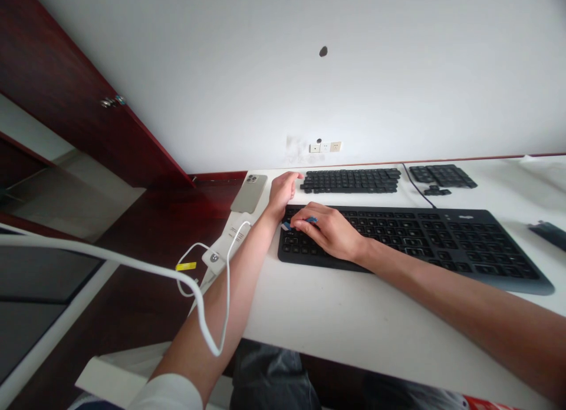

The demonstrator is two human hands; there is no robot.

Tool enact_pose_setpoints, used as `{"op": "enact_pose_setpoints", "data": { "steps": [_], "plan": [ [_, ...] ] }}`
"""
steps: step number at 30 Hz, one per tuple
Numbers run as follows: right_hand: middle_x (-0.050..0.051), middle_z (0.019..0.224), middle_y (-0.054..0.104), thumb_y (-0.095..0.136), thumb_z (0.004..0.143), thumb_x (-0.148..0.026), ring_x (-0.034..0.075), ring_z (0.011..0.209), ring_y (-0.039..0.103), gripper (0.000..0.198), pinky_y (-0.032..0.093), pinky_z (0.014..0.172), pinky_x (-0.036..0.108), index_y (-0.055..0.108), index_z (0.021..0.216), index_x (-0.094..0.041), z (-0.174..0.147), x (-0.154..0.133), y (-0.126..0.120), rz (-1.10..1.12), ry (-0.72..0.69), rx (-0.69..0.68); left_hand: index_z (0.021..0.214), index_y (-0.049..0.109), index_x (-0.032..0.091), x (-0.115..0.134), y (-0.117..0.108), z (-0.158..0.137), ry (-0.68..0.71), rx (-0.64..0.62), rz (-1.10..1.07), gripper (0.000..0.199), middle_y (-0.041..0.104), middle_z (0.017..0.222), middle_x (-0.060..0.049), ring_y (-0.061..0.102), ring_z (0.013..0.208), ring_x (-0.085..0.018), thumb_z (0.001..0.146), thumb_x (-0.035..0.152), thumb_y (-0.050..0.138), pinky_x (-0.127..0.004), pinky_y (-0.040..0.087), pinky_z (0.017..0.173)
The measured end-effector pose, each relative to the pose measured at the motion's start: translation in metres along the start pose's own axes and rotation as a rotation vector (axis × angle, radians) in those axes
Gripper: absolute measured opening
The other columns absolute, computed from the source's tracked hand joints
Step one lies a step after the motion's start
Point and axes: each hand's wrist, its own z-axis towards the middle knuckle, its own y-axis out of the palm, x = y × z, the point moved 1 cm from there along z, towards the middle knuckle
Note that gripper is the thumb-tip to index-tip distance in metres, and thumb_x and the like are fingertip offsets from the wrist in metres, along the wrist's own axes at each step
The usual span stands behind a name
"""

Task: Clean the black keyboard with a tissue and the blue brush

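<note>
A black full-size keyboard (398, 233) lies on the white table, its keycaps off and the key sockets showing. My right hand (329, 228) is closed around a small brush (286, 226) with a blue handle and pale bristles. The bristles are down at the keyboard's far left corner. Just past that corner rests my left hand (282, 193), fingers loosely bent and one pointing right, with nothing seen in it. Its fingertip is close to a block of black keycaps (351, 181) laid in rows. More keycaps (446, 177) are grouped farther right.
A phone (249, 193) lies face down at the table's left edge, beside a white power strip (221, 251). A white cable (132, 265) crosses in front of my left forearm. A black object (548, 234) lies at the right. Wall sockets (325, 147) sit behind the table (327, 304).
</note>
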Motion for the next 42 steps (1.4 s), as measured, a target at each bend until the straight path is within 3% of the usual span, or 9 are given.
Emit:
{"op": "enact_pose_setpoints", "data": {
  "steps": [11,22,42],
  "plan": [
    [0.008,0.106,0.08,0.049,0.116,-0.036,0.024,0.1,0.074,0.029,0.059,0.091,0.039,0.072,0.108,-0.021,-0.001,0.0,0.001,-0.028,-0.002,-0.012,0.082,0.07,0.017,0.0,0.0,-0.001,0.006,0.003,-0.007,0.015,0.033,0.053,0.009,0.026,0.049,-0.007,0.089,0.03,0.065,-0.023,0.019,0.048],
    [0.008,0.106,0.08,0.048,0.117,-0.037,0.023,0.096,0.075,0.031,0.058,0.089,0.037,0.073,0.109,-0.02,-0.001,-0.004,-0.001,-0.033,0.008,0.005,0.071,0.062,0.018,0.024,0.005,-0.016,-0.023,0.025,0.051,0.021,0.035,0.054,0.007,0.031,0.051,-0.007,0.092,0.02,0.063,-0.022,0.027,0.051],
    [0.008,0.103,0.08,0.048,0.116,-0.036,0.023,0.096,0.075,0.03,0.059,0.089,0.037,0.073,0.106,-0.021,0.0,-0.004,-0.001,-0.031,0.014,0.015,0.072,0.063,0.019,0.024,0.004,-0.016,0.003,0.002,0.087,0.021,0.036,0.054,0.006,0.032,0.05,-0.008,0.093,0.021,0.061,-0.025,0.026,0.052]
  ]
}}
